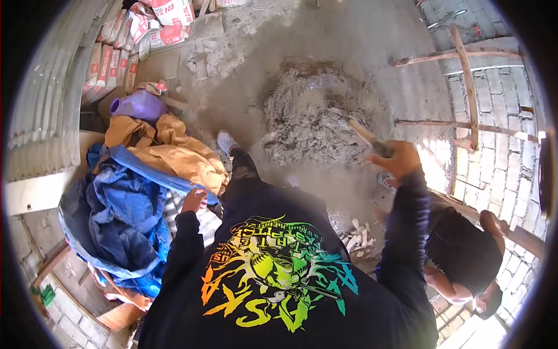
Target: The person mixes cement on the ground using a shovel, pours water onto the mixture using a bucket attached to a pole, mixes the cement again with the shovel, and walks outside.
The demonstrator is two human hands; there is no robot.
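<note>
Right hand (400,158), its grip clamped on a tool handle (378,145) over grey mix (308,131) on the floor. Left hand (195,200) at a blue strip (154,168), grip unclear. At left, a blue container (71,218) holds bunched blue sheeting (125,198); farther, a purple jug (145,106) lies near sacks (110,67).

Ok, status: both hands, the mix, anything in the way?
Right hand gripping wooden-handled tool at grey mix. Left hand beside blue tarp. Co-worker close, right side.
</note>
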